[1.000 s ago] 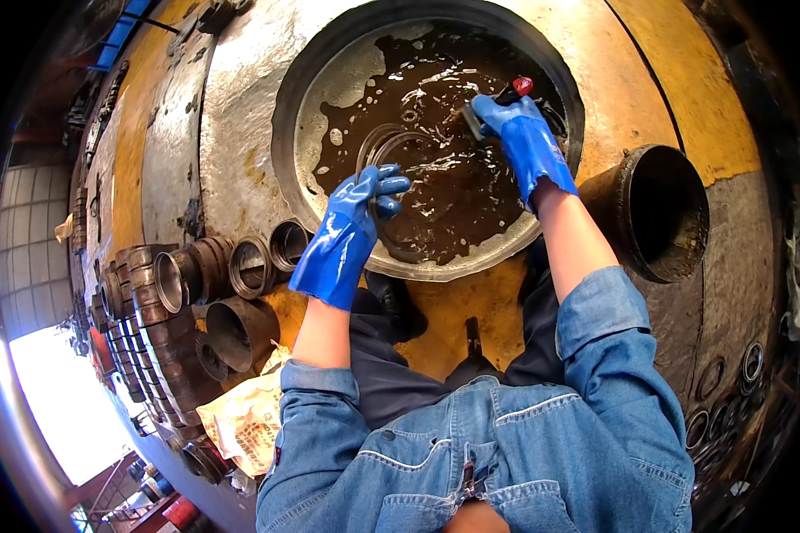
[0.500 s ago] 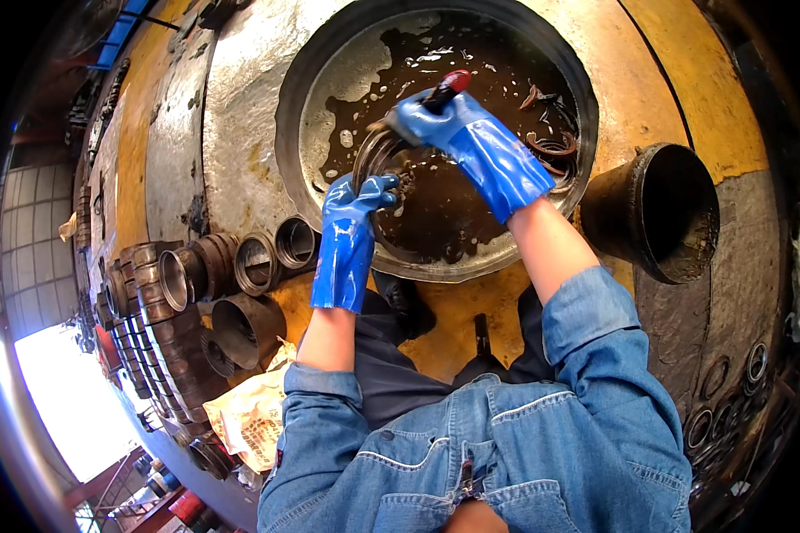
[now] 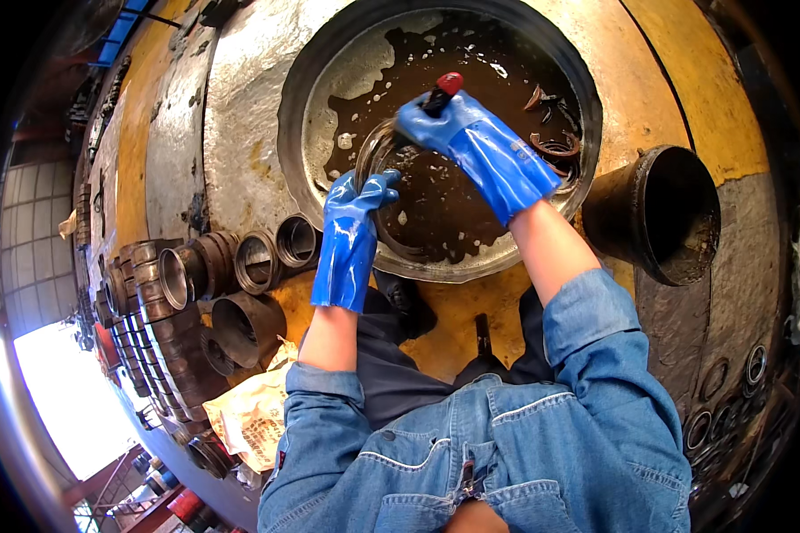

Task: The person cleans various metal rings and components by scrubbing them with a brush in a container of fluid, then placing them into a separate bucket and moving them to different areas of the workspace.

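Both my hands wear blue rubber gloves over a large round basin (image 3: 292, 124) of dark, foamy liquid. My left hand (image 3: 354, 197) is closed around the near-left edge of a metal ring (image 3: 371, 158), which is held tilted above the liquid. My right hand (image 3: 440, 123) grips a brush (image 3: 450, 84) by its black handle, whose red end sticks up out of the fist. The brush's head meets the ring's upper part, but motion blur and the glove mostly hide it. Several curved metal pieces (image 3: 556, 144) lie at the basin's right side.
Right of the basin, a dark metal cylinder (image 3: 606, 209) lies with its opening toward the right. Metal rings and sleeves (image 3: 256, 264) stand in rows at the left, near a crumpled paper bag (image 3: 249, 417). More rings (image 3: 700, 428) lie at the lower right.
My right hand has shifted slightly with the brush along the ring. The left hand still holds the ring in nearly the same place. Foam patches on the liquid have moved.
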Demonstrator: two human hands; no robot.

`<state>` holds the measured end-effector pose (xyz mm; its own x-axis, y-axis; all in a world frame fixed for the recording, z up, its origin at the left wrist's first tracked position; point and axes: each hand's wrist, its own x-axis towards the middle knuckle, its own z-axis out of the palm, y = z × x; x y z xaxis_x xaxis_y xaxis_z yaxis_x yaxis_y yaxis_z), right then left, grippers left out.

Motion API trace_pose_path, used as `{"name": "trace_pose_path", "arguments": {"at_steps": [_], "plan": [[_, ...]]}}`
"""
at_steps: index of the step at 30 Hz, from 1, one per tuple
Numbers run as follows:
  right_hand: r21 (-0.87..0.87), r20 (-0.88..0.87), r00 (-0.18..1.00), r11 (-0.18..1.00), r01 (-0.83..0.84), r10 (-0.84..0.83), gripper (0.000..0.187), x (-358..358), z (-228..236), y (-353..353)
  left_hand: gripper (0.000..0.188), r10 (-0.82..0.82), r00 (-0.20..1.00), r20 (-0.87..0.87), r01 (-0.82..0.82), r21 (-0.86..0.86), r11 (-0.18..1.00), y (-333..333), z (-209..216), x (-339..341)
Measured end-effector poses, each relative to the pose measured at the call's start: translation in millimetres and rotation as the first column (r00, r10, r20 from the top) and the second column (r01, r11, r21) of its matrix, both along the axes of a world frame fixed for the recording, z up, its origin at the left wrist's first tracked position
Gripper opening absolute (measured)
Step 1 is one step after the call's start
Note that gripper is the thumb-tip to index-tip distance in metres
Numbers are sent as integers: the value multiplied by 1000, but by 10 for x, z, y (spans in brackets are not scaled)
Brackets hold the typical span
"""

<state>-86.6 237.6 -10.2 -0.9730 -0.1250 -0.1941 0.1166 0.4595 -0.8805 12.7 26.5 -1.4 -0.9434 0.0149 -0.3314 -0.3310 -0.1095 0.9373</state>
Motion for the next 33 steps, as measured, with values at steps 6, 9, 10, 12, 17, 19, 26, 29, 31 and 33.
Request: {"name": "trace_pose_path", "arguments": {"at_steps": [6, 9, 10, 12, 17, 19, 26, 29, 31, 33], "plan": [[127, 167, 957, 968, 217, -237, 43, 306, -6, 277, 44, 87, 987, 134, -72, -110, 991, -50, 78, -15], [438, 212, 949, 891, 120, -232, 47, 206, -87, 291, 47, 111, 981, 158, -100, -73, 992, -14, 98, -29], [515, 284, 935, 856, 38, -212, 47, 171, -97, 274, 48, 102, 986, 133, -90, -93, 992, -31, 55, -26], [465, 330, 922, 885, 28, -202, 48, 168, -114, 331, 49, 82, 993, 83, -70, -133, 989, -56, -14, -23], [116, 171, 958, 970, 213, -231, 40, 185, 187, 285, 47, 129, 992, -5, -128, -159, 979, -6, 66, 26], [-45, 202, 973, 992, 122, -111, 36, 109, 303, 258, 48, 137, 990, -40, -142, -188, 972, 39, 114, 32], [-130, -48, 965, 956, -262, 258, 31, 365, 628, -161, 35, 53, 990, -133, -89, -283, 955, -59, -72, -87], [-51, -78, 989, 990, -132, 128, 31, 239, 360, -198, 30, 146, 988, -42, -149, -76, 986, -90, -92, -93], [-95, -21, 998, 994, 60, -63, 33, 224, 315, -73, 31, 175, 984, -24, -175, -16, 984, -103, -108, -82], [-65, 16, 979, 977, 205, -204, 37, 125, 104, 88, 34, 187, 982, -27, -186, 40, 982, -74, -138, -113]]}}
